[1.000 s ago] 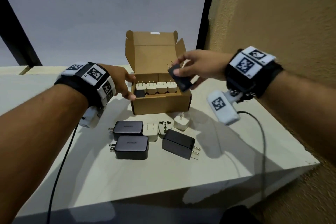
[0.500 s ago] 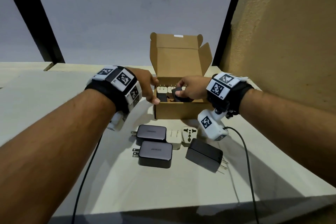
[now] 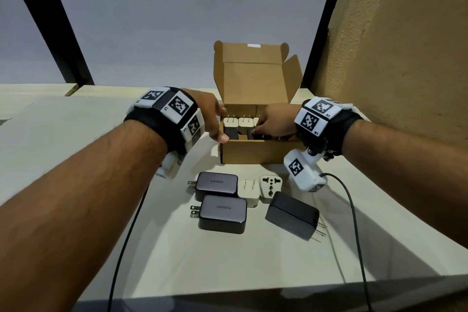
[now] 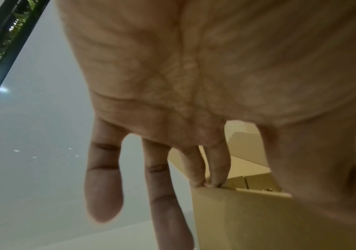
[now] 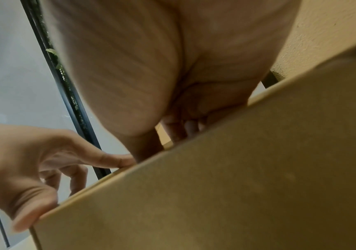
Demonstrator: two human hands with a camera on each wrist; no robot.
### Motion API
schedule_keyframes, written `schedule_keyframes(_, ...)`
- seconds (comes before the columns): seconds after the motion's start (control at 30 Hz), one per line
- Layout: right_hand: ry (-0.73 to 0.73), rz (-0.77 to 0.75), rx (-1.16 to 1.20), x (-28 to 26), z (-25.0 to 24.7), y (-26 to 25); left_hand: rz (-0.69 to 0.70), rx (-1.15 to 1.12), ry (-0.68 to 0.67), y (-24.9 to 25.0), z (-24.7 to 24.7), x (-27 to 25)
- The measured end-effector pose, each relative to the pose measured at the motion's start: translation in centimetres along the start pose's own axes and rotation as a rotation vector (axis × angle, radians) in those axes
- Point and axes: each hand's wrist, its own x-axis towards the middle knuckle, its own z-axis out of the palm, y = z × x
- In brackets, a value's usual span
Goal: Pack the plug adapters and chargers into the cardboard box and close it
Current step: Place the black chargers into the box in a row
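Observation:
The open cardboard box (image 3: 260,152) stands mid-table with its lid up. A back row of white adapters (image 3: 245,122) and a black charger (image 3: 231,132) stand inside. My right hand (image 3: 263,129) reaches down into the box and grips another black charger (image 3: 250,133), mostly hidden by my fingers. My left hand (image 3: 221,124) rests on the box's left rim with straight fingers (image 4: 216,169), thumb at the front-left corner. In front of the box lie two grey chargers (image 3: 216,182) (image 3: 222,213), a white adapter (image 3: 249,191), a white universal adapter (image 3: 271,185) and a black charger (image 3: 292,214).
A textured tan wall (image 3: 392,58) rises close on the right. Black cables (image 3: 354,223) (image 3: 126,248) trail from both wrists over the pale table (image 3: 76,134). The table's front edge (image 3: 253,294) is near me.
My right hand has carried the black charger from above the box's right side down into the box. My left hand has stayed on the box's left rim.

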Motion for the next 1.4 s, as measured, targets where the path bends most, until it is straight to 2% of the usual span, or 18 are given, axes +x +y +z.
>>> schedule_keyframes(0.3, 0.048, -0.078, 0.030, -0.2, 0.2, -0.8, -0.005, 0.014, -0.031, 0.0, 0.0, -0.3)
schedule_keyframes(0.57, 0.073, -0.126, -0.033, -0.3, 0.3, -1.0, -0.009, 0.035, -0.029, 0.0, -0.1, -0.3)
schedule_keyframes(0.67, 0.132, -0.155, -0.045, -1.3, 0.3, -0.4, -0.021, 0.043, -0.033, 0.2, -0.1, -0.5)
schedule_keyframes(0.9, 0.274, -0.279, 0.228, -7.4, -0.6, 2.4, -0.051, 0.068, -0.038, 0.5, 0.1, -0.5)
schedule_keyframes(1.07, 0.049, -0.346, 0.185, -11.3, 0.5, 3.1, -0.041, 0.065, -0.046, 0.8, 0.0, -0.9)
schedule_keyframes(1.2, -0.013, -0.362, 0.148, -13.1, 1.9, 2.9, -0.058, 0.038, -0.035, 1.0, 0.2, -0.8)
schedule_keyframes(1.33, -0.180, -0.347, 0.042, -13.7, 4.4, 3.5, -0.080, 0.069, -0.026, 1.0, 0.3, -0.3)
schedule_keyframes(1.4, -0.172, -0.349, 0.013, -13.9, 5.7, 3.8, -0.079, 0.067, -0.026, 0.9, 0.3, -0.1)
